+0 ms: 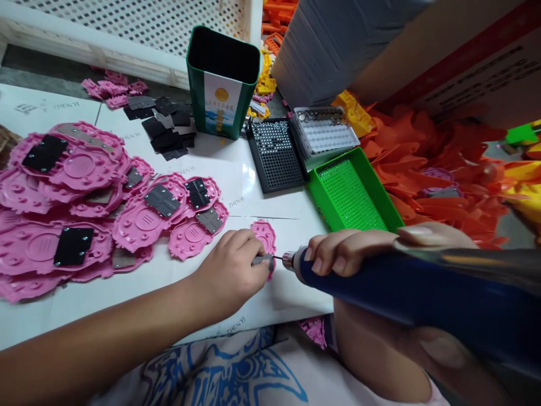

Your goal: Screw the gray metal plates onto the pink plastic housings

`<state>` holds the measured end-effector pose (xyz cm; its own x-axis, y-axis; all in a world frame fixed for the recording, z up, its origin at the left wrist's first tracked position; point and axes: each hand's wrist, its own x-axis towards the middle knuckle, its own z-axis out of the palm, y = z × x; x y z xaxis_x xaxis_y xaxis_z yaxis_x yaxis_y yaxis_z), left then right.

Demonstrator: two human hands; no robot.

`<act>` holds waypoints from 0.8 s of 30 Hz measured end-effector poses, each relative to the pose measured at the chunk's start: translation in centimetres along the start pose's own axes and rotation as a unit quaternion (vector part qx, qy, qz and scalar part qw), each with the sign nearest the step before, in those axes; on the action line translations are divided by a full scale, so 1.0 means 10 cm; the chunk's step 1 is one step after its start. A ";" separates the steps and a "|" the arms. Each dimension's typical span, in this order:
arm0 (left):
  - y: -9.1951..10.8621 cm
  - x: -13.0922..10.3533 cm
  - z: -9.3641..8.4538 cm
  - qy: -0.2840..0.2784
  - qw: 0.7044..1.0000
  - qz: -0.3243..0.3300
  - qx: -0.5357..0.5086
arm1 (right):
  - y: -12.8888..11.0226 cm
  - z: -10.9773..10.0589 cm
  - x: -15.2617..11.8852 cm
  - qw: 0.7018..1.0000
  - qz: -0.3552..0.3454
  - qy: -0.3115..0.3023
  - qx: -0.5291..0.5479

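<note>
My left hand [230, 270] is closed on a pink plastic part [264, 234] with a grey plate [260, 260] at its edge, held against the white tabletop. My right hand [353, 251] is wrapped around a dark blue electric screwdriver [406, 287]. Its thin bit points left and meets the grey plate by my left fingertips; whether a screw sits under the tip is hidden. To the left, similar pink parts [146, 223] lie in overlapping piles, many bearing black or grey plates fixed with small screws.
Behind are loose black plates [163, 132], a green tin [222, 90], a black screw tray [279, 158], a clear box [325, 132] and a green perforated tray [355, 192]. Orange parts [439, 169] heap at right beside a large carton [456, 62]. A white crate [97, 51] stands at the back.
</note>
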<state>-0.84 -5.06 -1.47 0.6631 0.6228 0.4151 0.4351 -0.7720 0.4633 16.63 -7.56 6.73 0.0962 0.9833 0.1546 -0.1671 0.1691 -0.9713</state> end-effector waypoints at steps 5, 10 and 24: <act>-0.04 0.01 -0.01 -0.004 1.000 0.022 -0.011 | 0.11 0.01 0.16 0.996 -0.075 -0.035 0.031; -0.03 -0.02 -0.08 -0.023 0.998 0.058 -0.015 | -0.05 0.01 0.56 0.997 -0.068 0.019 0.033; -0.14 -0.08 -0.12 -0.092 0.991 0.100 -0.006 | 0.43 0.15 1.84 0.967 -0.155 0.201 0.001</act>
<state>-2.72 -4.36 -1.54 0.8355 0.4225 0.3513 0.2766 -0.8758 0.3955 16.18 11.39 5.65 0.5151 0.7796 0.3561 -0.0712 0.4529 -0.8887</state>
